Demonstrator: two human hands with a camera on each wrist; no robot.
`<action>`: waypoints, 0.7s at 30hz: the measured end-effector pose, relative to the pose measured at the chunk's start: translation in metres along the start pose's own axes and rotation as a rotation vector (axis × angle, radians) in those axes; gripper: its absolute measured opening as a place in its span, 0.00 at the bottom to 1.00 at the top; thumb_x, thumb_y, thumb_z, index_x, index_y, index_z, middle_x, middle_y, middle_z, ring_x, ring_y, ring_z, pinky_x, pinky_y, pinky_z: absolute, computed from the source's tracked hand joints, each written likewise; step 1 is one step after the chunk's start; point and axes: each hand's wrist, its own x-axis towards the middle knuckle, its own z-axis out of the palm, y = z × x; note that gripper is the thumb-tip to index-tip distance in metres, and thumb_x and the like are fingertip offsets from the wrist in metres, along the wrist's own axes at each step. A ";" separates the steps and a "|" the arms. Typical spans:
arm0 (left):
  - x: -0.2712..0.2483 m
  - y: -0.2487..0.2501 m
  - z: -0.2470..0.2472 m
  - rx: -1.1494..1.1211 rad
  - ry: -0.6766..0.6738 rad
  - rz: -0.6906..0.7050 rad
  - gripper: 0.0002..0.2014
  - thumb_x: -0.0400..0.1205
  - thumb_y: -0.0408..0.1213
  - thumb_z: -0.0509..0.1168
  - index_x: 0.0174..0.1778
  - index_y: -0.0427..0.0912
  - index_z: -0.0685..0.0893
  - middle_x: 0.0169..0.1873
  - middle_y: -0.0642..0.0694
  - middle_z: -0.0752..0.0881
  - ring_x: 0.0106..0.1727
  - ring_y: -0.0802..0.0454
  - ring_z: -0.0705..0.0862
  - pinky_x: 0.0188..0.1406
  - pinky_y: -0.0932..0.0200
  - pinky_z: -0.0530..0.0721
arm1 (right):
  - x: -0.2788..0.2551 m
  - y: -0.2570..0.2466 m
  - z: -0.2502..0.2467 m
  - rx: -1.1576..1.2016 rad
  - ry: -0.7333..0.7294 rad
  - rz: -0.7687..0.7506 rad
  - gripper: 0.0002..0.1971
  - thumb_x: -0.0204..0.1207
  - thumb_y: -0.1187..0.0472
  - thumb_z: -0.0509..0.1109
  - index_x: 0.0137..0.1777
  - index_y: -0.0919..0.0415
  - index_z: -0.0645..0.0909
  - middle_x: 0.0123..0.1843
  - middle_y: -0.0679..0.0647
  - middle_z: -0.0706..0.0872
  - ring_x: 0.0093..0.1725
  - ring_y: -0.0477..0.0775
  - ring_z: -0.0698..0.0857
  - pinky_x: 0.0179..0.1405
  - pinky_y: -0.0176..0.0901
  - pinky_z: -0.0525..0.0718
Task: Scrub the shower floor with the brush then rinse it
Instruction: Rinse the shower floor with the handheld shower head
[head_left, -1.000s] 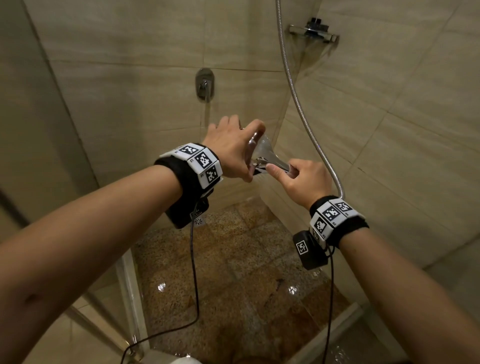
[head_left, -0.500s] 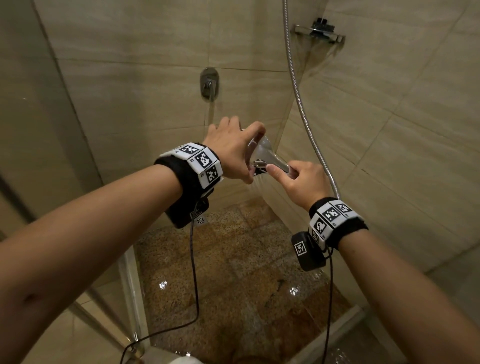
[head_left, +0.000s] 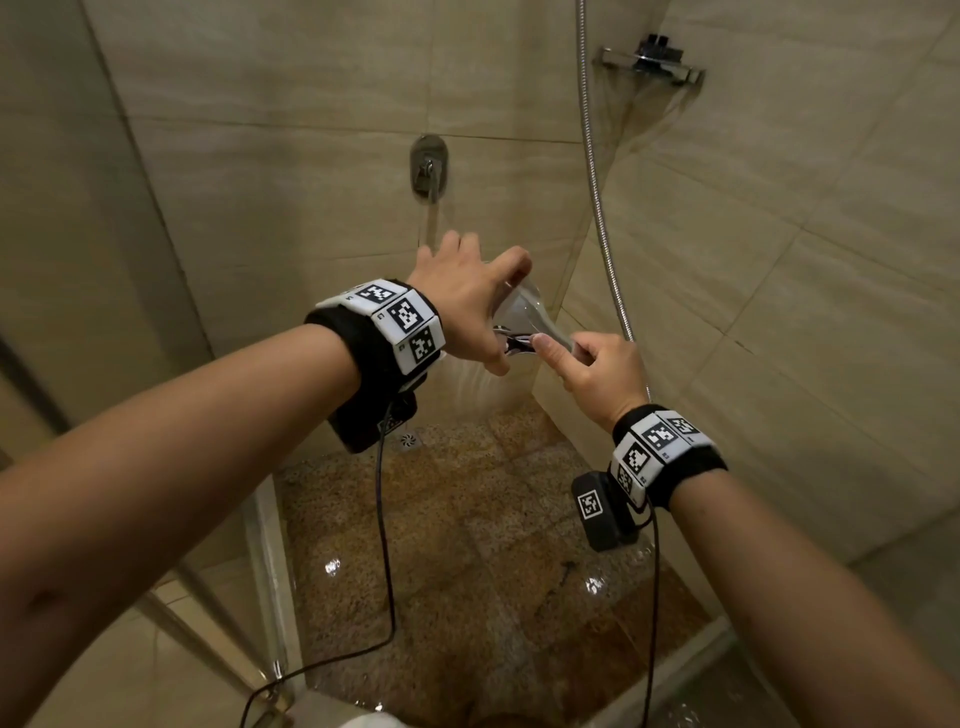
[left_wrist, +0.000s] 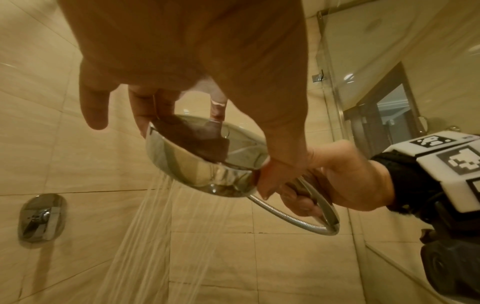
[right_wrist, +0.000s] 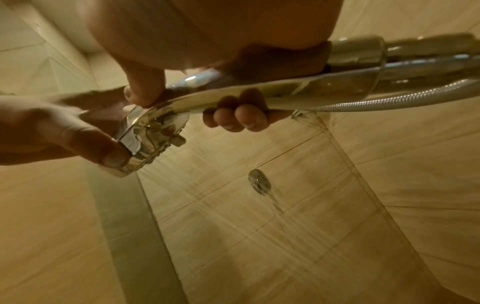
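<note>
Head view has my right hand (head_left: 597, 376) wrapped around the shower head (head_left: 524, 322) handle, thumb on top, while my left hand (head_left: 467, 306) pinches its round rim. Water's spraying down onto the wet shower floor (head_left: 467, 545), hose (head_left: 597, 182) running up the wall.

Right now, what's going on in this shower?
A person is rinsing the shower. The right hand grips the handle of the shower head, and the left hand holds the rim of its round face. Water sprays from it towards the wet floor. The hose runs up the wall. No brush is in view.
</note>
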 end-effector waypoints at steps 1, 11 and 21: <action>0.000 0.000 -0.001 0.008 -0.003 -0.003 0.49 0.53 0.66 0.75 0.69 0.62 0.61 0.54 0.44 0.70 0.58 0.44 0.68 0.58 0.41 0.74 | 0.000 0.001 0.002 0.018 0.000 0.004 0.37 0.63 0.22 0.61 0.23 0.60 0.65 0.21 0.58 0.72 0.24 0.57 0.70 0.28 0.52 0.73; -0.001 -0.004 -0.010 0.075 -0.076 0.018 0.50 0.53 0.69 0.73 0.70 0.60 0.62 0.50 0.46 0.65 0.57 0.45 0.68 0.59 0.43 0.72 | 0.000 0.010 0.020 0.279 -0.046 0.066 0.46 0.66 0.23 0.67 0.27 0.74 0.72 0.25 0.71 0.77 0.24 0.70 0.75 0.26 0.64 0.78; 0.006 -0.001 -0.027 0.039 -0.153 0.044 0.49 0.49 0.72 0.71 0.67 0.60 0.68 0.50 0.47 0.68 0.53 0.48 0.68 0.50 0.48 0.69 | -0.007 -0.003 0.017 0.605 -0.138 0.081 0.31 0.71 0.35 0.70 0.20 0.62 0.75 0.18 0.62 0.73 0.17 0.54 0.69 0.21 0.51 0.69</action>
